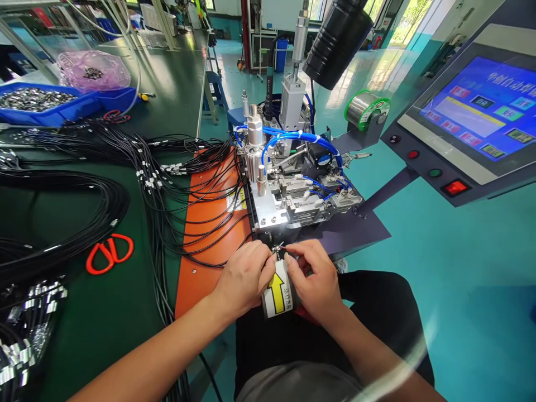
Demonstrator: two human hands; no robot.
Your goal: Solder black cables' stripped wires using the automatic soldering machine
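Observation:
My left hand [247, 276] and my right hand [316, 276] meet at the near end of the machine [288, 195]. Thumbs and fingers of both are pinched together around a small metallic and dark piece [278, 251], where a thin red wire shows. Fingertips cover most of it, so its kind is unclear. Just below, between the hands, is a white label [286, 298] with a yellow arrow [276, 293]. Black cables [209, 223] run across an orange plate [196, 279] to the left of my left hand.
Red-handled scissors [109, 254] and cable bundles [84, 190] lie on the green table [104, 335]. Farther back stands a blue tray [84, 106] of small metal parts. A solder wire spool [366, 111] and a touchscreen panel [481, 111] are on the right. A black cylinder [337, 44] hangs above.

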